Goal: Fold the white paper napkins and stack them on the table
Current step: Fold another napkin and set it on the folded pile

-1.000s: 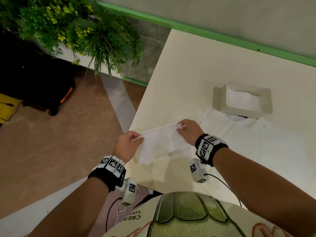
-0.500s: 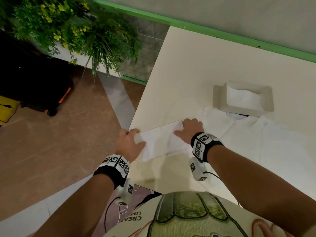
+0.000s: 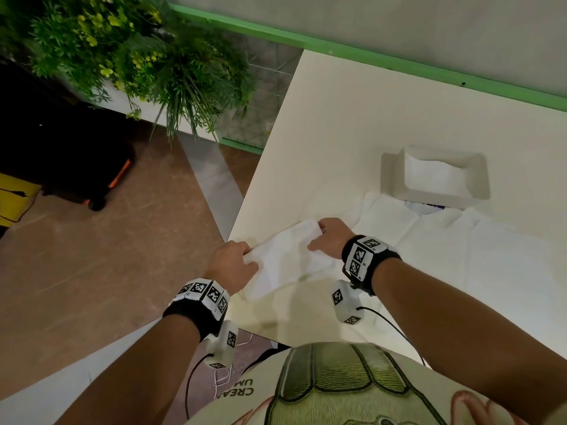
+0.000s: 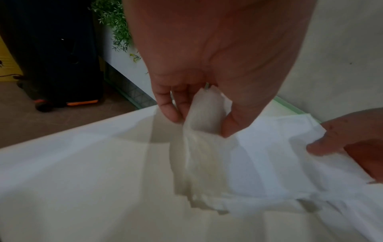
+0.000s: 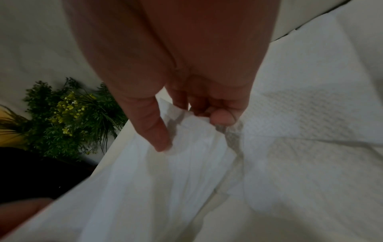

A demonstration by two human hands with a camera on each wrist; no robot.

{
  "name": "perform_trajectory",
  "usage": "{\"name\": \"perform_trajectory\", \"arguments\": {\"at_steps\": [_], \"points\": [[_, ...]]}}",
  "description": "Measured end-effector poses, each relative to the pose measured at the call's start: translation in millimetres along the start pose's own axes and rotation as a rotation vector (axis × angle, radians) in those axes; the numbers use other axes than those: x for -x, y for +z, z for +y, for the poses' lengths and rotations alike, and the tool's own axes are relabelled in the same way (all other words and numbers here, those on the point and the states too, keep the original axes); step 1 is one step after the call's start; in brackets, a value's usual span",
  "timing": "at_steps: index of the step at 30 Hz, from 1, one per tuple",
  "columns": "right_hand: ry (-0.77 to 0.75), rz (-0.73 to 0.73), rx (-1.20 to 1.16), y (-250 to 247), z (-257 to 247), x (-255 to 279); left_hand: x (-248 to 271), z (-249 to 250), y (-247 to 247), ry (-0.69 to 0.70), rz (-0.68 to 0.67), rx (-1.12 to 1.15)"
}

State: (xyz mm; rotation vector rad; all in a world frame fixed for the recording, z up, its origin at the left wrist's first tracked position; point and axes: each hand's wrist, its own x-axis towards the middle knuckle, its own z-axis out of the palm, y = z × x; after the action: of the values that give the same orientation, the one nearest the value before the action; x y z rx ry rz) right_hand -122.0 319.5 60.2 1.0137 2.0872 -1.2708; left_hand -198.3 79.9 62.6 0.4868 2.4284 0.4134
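Since half a second ago, both hands have been drawn closer together and the napkin (image 3: 285, 259) is bunched between them instead of being pressed flat. It is held just over the near left corner of the table (image 3: 352, 118), in the centre of the head view. Its left end is pinched between thumb and curled fingers of the left hand (image 3: 233, 265), as the left wrist view shows; its far right corner is pinched the same way by the right hand (image 3: 329, 239). A fold appears to be in hand, the sheet already doubled. Unfolded white sheets (image 3: 460, 250) are spread at centre right, below a tissue holder (image 3: 435, 176). Next, the two ends would need to be brought edge to edge, laid down and creased flat.
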Motion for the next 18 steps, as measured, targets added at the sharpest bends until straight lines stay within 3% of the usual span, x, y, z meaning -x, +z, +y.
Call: {"name": "perform_trajectory", "arguments": {"at_steps": [4, 6, 8, 10, 13, 15, 18], "points": [[-0.022, 0.024, 0.08, -9, 13, 9, 11, 14, -22, 0.088, 0.055, 0.253], [-0.078, 0.117, 0.079, -19, 18, 23, 17, 29, -40, 0.203, 0.078, 0.235], [-0.228, 0.259, 0.117, -33, 19, 46, 21, 50, -55, 0.382, 0.098, 0.075], [-0.498, 0.32, 0.232, -49, 17, 73, 27, 82, -67, 0.593, 0.082, -0.076], [-0.725, 0.219, 0.364, -76, 13, 102, 39, 143, -81, 0.894, 0.017, -0.219], [-0.66, 0.112, 0.292, -103, 18, 110, 42, 182, -85, 0.979, -0.011, -0.169], [-0.364, -0.051, 0.007, -154, 48, 117, 27, 227, -80, 0.882, -0.015, 0.092]]}}
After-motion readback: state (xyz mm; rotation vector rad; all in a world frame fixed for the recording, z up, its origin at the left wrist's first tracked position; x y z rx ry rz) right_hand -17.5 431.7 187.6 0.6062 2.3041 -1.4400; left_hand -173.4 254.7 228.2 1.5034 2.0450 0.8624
